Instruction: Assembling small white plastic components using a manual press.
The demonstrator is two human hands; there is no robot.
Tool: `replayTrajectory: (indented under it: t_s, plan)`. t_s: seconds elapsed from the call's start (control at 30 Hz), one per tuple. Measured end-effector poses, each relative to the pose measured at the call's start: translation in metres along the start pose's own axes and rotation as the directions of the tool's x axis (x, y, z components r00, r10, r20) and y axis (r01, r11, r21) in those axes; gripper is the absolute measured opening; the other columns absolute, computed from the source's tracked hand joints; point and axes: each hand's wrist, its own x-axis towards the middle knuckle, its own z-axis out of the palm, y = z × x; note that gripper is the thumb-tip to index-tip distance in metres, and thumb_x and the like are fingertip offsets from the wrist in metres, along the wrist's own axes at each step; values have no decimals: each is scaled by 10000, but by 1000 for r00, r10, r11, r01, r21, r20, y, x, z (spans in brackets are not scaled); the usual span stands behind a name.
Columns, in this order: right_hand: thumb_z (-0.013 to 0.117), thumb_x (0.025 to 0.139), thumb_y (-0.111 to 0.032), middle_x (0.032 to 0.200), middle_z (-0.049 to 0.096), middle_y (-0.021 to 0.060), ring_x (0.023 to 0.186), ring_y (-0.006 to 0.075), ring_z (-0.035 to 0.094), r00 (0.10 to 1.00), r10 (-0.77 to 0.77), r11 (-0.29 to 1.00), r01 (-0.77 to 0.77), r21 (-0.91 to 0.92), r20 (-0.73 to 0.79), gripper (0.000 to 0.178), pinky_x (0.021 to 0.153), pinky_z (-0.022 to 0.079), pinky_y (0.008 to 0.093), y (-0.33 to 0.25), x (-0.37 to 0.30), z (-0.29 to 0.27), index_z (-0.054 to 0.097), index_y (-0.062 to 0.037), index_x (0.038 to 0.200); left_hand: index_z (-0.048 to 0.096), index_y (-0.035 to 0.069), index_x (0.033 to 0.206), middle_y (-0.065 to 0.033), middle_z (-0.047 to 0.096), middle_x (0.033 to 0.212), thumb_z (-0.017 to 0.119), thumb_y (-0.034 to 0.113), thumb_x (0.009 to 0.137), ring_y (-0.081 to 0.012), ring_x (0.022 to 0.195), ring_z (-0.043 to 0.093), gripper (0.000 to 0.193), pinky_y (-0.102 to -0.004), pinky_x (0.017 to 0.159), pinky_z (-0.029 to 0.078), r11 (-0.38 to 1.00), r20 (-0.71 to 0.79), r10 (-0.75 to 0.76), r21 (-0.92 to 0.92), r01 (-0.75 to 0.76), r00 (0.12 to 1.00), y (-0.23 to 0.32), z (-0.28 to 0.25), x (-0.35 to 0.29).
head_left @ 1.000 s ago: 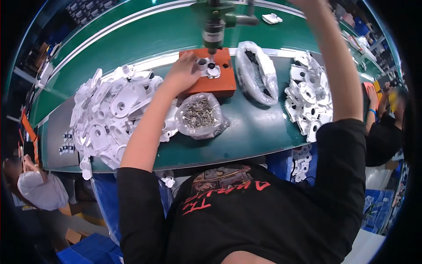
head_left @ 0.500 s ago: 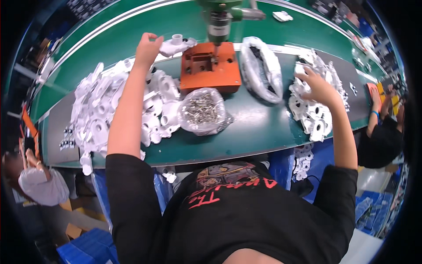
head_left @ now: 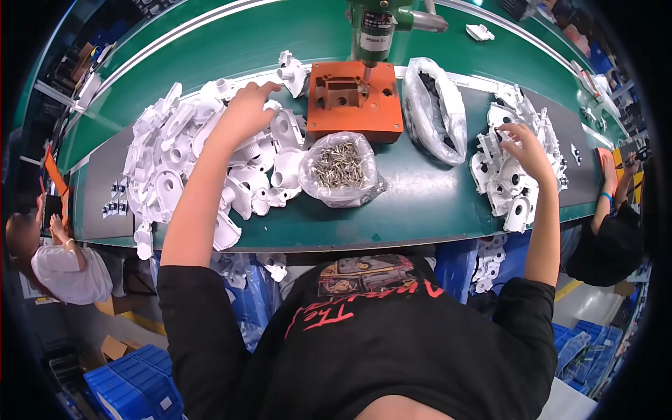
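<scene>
My left hand (head_left: pixel 246 112) hovers above the large left pile of white plastic housings (head_left: pixel 168 185), fingers apart and nothing between them. Beyond its fingertips, one white housing (head_left: pixel 292 74) lies by itself against the left side of an orange fixture block (head_left: pixel 355 120). My right hand (head_left: pixel 526 150) reaches into the smaller right pile of white parts (head_left: pixel 518 210). Its fingers are curved but apart, with the tips at a part; I see no firm grip. The block has a recessed pocket, and a green press head (head_left: pixel 372 31) points its spindle down at it.
A clear bag of small metal screws (head_left: pixel 339 168) sits in front of the block. To the block's right lies an opened plastic bag with dark contents (head_left: pixel 434 112). Small metal pieces (head_left: pixel 114 199) rest at the bench's left end. Other people work at both sides.
My left hand has drawn back from the lone housing toward the left pile; that housing now lies turned. My right hand's fingers have curled closer to the right pile. The whole view has shifted slightly.
</scene>
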Motion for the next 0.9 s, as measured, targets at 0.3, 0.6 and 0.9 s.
replayTrajectory:
  t_s: [0.3,0.6,0.9]
  plan:
    - [574,806,-102,1055,579,89,904,190,517,960,27,996,0,94,-279,327,838,399,294,8,-12,5,555,-55,1129,482,112,1239,-199,608,853,474,147,771,-353,826,594,469,-395,779,476,998,-63,-53,32,55,997,-6,31,69]
    - [527,766,-18,1253,419,122,1008,158,475,959,62,713,152,684,-277,600,839,487,320,-22,-35,-4,359,-39,1341,569,136,1155,-184,465,1232,593,252,675,-317,1188,432,495,-367,992,352,994,563,-78,-22,109,823,-10,2,43]
    - [335,954,-336,774,485,40,838,172,548,995,92,21,25,999,-27,440,730,548,432,-108,-21,51,482,15,1176,558,7,965,-155,533,1058,629,265,667,-242,964,520,401,-337,818,430,960,260,-101,-229,163,960,2,-53,10]
